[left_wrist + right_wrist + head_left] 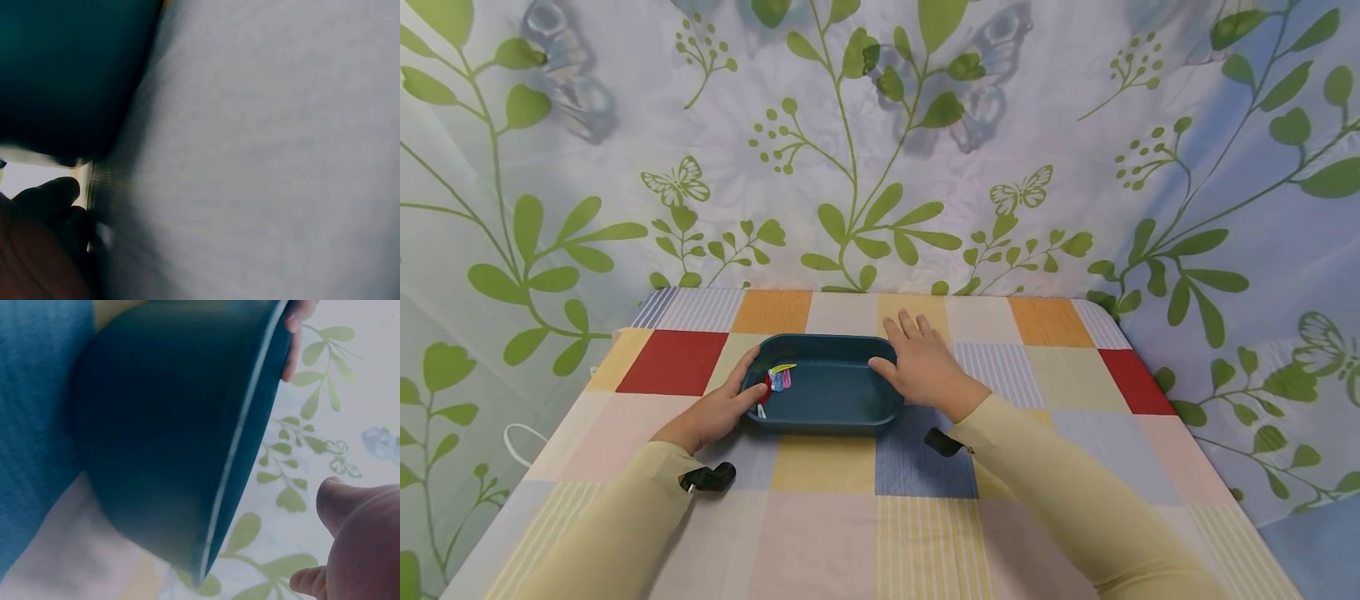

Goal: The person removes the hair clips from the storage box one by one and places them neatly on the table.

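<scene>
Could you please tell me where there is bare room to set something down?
The tablecloth is bare between the sleeves and right of the right hand. Inside the tray, the middle and right are free; small coloured items and the left hand crowd its left end.

Head view: you look forward and down from above and behind your left hand [721,410] and right hand [927,369]. Wrist views: each sits just behind its hand, close to the tray [835,402], which all three views share; the right one faces past it toward the curtain [369,381].
</scene>
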The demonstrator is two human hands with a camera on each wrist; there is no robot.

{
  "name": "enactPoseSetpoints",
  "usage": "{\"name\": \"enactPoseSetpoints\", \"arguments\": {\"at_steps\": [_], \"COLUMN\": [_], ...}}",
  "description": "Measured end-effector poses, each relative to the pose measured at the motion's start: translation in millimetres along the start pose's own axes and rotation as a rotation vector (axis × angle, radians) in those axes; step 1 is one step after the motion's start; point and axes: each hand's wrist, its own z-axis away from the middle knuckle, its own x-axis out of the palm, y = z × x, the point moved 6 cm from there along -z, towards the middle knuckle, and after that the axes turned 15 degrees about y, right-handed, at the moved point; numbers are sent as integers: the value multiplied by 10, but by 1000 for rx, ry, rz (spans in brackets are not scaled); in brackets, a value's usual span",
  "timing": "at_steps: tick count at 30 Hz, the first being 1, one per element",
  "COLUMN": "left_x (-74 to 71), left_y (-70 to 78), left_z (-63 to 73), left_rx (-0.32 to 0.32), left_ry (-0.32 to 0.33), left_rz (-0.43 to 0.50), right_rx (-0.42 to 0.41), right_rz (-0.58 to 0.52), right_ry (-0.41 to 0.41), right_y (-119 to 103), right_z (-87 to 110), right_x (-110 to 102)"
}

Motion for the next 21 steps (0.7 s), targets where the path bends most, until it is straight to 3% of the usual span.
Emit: {"name": "enactPoseSetpoints", "arguments": {"at_steps": [12, 21], "left_x": [-7, -2], "left_y": [-1, 12], "left_z": [15, 0], "left_rx": [-6, 13], "left_ry": [11, 11], "left_rz": [-18, -32], "right_rx": [-120, -129], "right_rz": [-50, -91], "right_ry": [36, -5], "right_y": [-482, -748], "right_z": [-183, -347], "right_x": [-34, 74]}}
